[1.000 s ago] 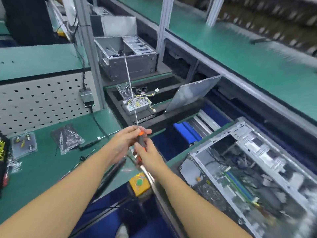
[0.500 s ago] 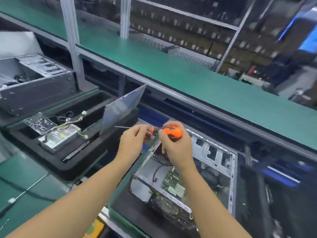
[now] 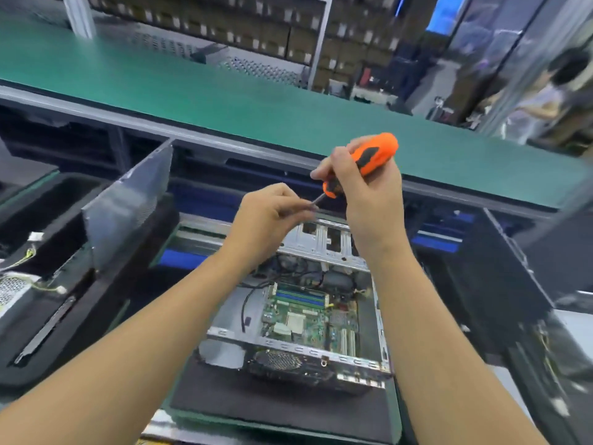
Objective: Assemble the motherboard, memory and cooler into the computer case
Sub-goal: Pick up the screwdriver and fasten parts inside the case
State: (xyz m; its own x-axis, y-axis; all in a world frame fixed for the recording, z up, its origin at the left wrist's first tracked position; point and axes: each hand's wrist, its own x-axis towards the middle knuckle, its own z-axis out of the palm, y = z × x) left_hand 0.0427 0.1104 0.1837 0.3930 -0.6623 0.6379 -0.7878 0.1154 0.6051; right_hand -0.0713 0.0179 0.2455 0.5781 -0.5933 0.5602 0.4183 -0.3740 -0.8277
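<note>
**Black mat** point(image 3: 272, 403): nearest me, below both grips, on the surface. It carries the case.

**Computer case** point(image 3: 288, 346): lies open on the mat, under the grips.

**Motherboard** point(image 3: 308, 319): on the case floor, below the right wrist. I cannot tell whether it is screwed down. I see no cooler on it, and the memory slots point(image 3: 300, 297) at its far end are too blurred to call filled.

**Left grip** point(image 3: 272, 216): held above the far end of the case, fingers narrowed to a pinch on the screwdriver's shaft. Anything at the tip is hidden.

**Right grip** point(image 3: 362, 194): just beside the left and higher, wrapped round the orange handle of the screwdriver point(image 3: 375, 152). The tool slants down toward the left grip.

**Side panel** point(image 3: 128, 203): stands on edge, well left of the left grip.

**Green shelf** point(image 3: 224, 101): beyond both grips.

**Hazards, my judgement:**
- A screw fumbled from the pinch would fall among the board's components.
- A tip that slips off a screw head could gouge the board.
- The loose black cables beside the slots could snag the shaft.
</note>
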